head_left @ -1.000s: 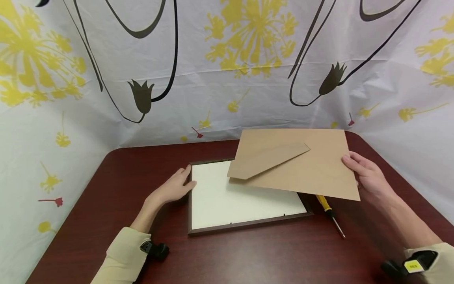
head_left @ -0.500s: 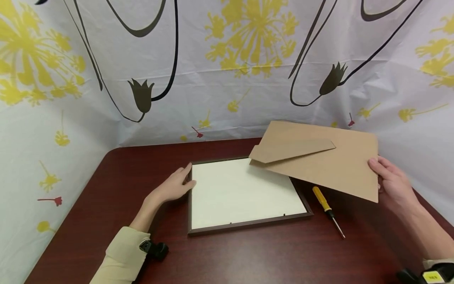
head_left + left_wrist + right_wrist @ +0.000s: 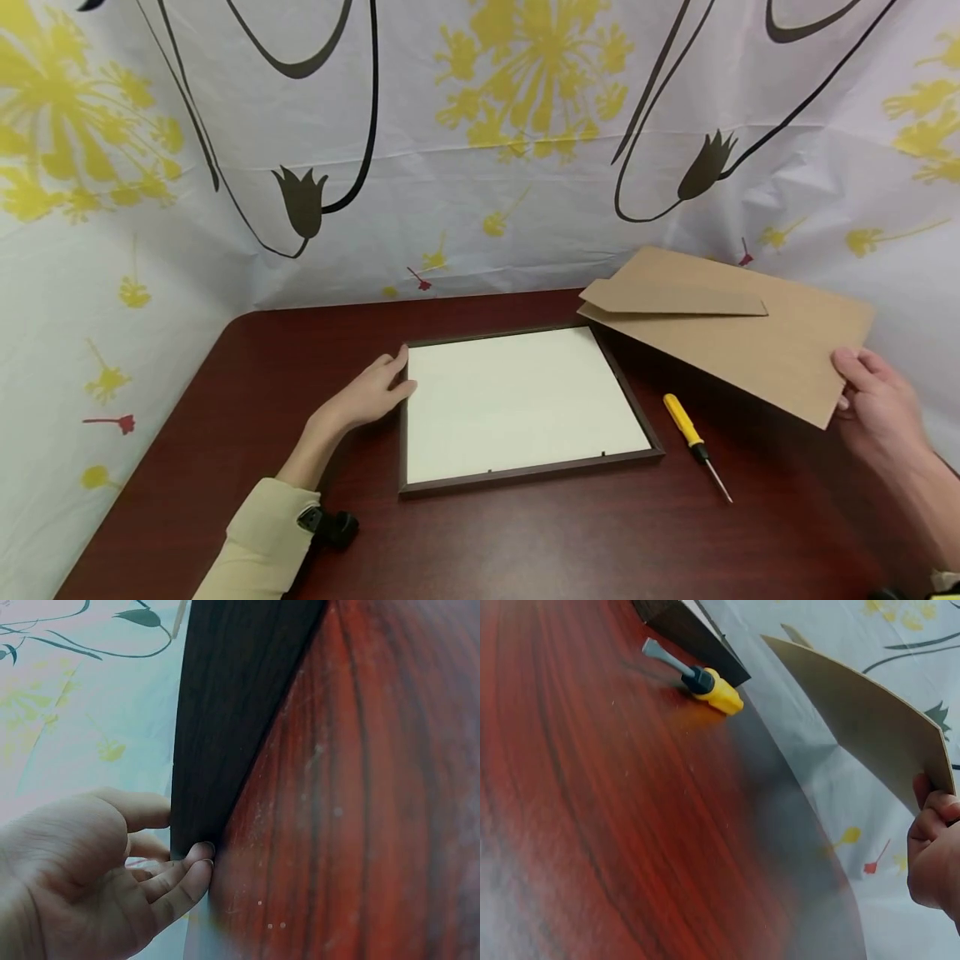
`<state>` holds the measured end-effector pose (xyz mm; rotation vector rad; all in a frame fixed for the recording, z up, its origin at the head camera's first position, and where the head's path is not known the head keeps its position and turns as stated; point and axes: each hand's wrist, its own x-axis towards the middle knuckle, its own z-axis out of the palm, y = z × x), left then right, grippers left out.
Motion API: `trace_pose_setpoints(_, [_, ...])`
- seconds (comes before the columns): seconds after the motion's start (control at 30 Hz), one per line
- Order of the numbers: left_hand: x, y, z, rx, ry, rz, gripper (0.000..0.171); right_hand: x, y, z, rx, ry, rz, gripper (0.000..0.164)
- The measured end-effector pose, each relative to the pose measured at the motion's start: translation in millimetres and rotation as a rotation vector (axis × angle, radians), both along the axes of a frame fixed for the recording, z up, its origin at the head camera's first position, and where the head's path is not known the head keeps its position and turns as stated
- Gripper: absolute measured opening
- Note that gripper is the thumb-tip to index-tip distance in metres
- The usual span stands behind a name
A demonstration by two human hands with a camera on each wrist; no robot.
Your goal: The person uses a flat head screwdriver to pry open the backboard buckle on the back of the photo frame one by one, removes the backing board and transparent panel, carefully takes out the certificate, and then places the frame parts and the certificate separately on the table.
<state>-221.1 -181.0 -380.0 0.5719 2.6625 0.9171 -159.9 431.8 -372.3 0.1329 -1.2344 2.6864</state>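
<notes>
A dark-brown picture frame (image 3: 532, 477) lies face down on the table, with a plain white sheet (image 3: 525, 400) inside it. My left hand (image 3: 367, 392) rests against the frame's left side near the far corner; in the left wrist view its fingertips (image 3: 196, 876) touch the frame's dark side (image 3: 232, 697). At the right, my right hand (image 3: 881, 400) pinches the near right corner of a brown frame backing board (image 3: 787, 350) by its edge. That board is held tilted above the table, and its easel stand leg (image 3: 675, 298) faces up.
A screwdriver (image 3: 684, 423) with a yellow handle lies right of the frame, its tip towards me. The reddish-brown table (image 3: 525, 542) ends at a patterned cloth wall (image 3: 465, 208) at the back and sides.
My right hand has carried the backing board to the right, off the frame, turning it slightly. The whole white sheet and the screwdriver handle now show. The left hand has stayed put.
</notes>
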Motion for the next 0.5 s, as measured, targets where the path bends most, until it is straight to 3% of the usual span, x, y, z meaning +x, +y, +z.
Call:
trace_pose_setpoints(0.2, [1.6, 2.7, 3.8, 0.003, -0.021, 0.001, 0.068, 8.8, 13.1, -2.9, 0.012, -0.023, -0.07, 0.017])
trace_pose_setpoints(0.4, [2.0, 4.3, 5.5, -0.003, -0.041, 0.002, 0.068, 14.8, 23.1, -7.6, 0.086, -0.035, -0.187, 0.012])
trace_pose_setpoints(0.5, [2.0, 4.8, 6.0, -0.001, -0.056, 0.006, 0.068, 16.0, 26.3, -11.5, 0.114, -0.016, -0.203, 0.015])
